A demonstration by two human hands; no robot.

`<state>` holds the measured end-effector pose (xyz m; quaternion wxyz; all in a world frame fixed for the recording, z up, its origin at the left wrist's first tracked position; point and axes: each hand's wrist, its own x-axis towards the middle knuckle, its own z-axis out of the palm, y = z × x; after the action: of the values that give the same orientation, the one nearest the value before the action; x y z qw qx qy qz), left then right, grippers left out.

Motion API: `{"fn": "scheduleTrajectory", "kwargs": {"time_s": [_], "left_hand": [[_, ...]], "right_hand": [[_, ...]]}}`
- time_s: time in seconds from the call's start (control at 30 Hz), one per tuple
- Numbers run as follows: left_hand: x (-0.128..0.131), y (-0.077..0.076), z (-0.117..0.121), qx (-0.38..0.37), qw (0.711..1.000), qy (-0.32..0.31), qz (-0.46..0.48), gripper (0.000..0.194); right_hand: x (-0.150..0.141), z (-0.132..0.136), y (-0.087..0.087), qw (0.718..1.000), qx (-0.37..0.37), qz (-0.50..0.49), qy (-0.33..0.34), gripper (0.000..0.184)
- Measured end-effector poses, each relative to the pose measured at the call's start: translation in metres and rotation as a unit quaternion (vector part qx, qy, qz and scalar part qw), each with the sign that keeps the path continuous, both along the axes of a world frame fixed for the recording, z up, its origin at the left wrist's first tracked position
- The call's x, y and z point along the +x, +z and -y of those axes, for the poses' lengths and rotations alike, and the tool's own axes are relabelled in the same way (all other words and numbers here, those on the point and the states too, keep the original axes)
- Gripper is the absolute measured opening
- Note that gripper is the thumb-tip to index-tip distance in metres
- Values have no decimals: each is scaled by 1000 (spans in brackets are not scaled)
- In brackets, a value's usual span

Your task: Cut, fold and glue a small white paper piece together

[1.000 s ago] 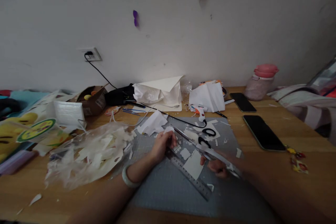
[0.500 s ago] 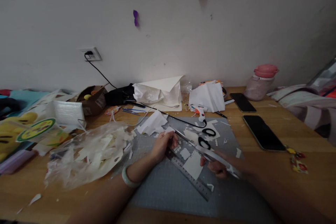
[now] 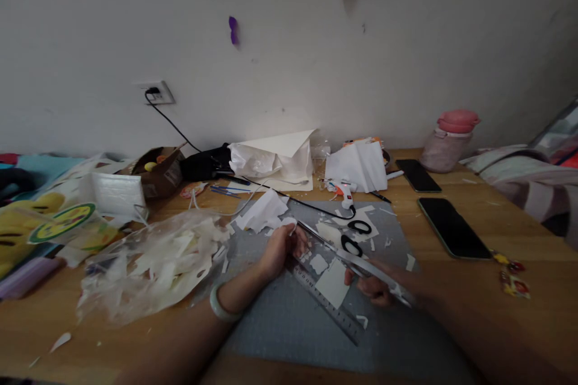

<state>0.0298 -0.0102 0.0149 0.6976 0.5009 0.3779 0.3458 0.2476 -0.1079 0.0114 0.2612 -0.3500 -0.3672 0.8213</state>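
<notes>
Two hands point(image 3: 279, 251): both bare and over the grey cutting mat point(image 3: 280, 337) in the head view.
Left hand point(image 3: 275, 252): closed, fingers curled, pinching a small white paper piece point(image 3: 289, 222); a pale bracelet point(image 3: 219, 305) circles the wrist.
Right hand point(image 3: 376, 289): closed around a long pale tool point(image 3: 372, 269), apparently scissors, its handle slanting over the hand.
White paper piece: at the left hand's fingertips, beside the tool's narrow metal tip; whether they touch is too small to tell.
Ruler point(image 3: 329, 305): flat on the mat, slanting between the hands, one end beside the left hand.
Pale card point(image 3: 335, 284): on the mat, just beside the ruler.
Black-ringed scissors point(image 3: 350, 226): beyond the tool, rings showing, blades not clear.
Glue gun point(image 3: 347, 194): at the mat's far edge, trailing a dark cord.
Plastic bag point(image 3: 153, 271): left of the mat, pale scraps in it.
Two phones point(image 3: 453, 228): on the wooden table point(image 3: 519, 228), right of the mat.
Bottle point(image 3: 447, 150): pink-lidded, upright near the wall point(image 3: 289, 30).
</notes>
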Motion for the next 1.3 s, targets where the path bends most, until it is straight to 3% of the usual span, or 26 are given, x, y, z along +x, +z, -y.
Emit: {"fn": "scheduleTrajectory", "kwargs": {"time_s": [0.27,0.57,0.83,1.3], "left_hand": [[-1,-3,-1,16,1000,-10,-7,34],[-2,-4,-1,12,999,39,-28,30],[-2,-6,-1,15,999,32,-23,30],[-4,-12,-3,26,999,-4,-26,32]], "right_hand": [[2,0,-3,1000,9,6,5,26],[5,-2,-13,1000,6,-4,14,34],[2,-1,-5,1000,11,16,4,31],[7,-3,-19,1000,17,4,25,28]]}}
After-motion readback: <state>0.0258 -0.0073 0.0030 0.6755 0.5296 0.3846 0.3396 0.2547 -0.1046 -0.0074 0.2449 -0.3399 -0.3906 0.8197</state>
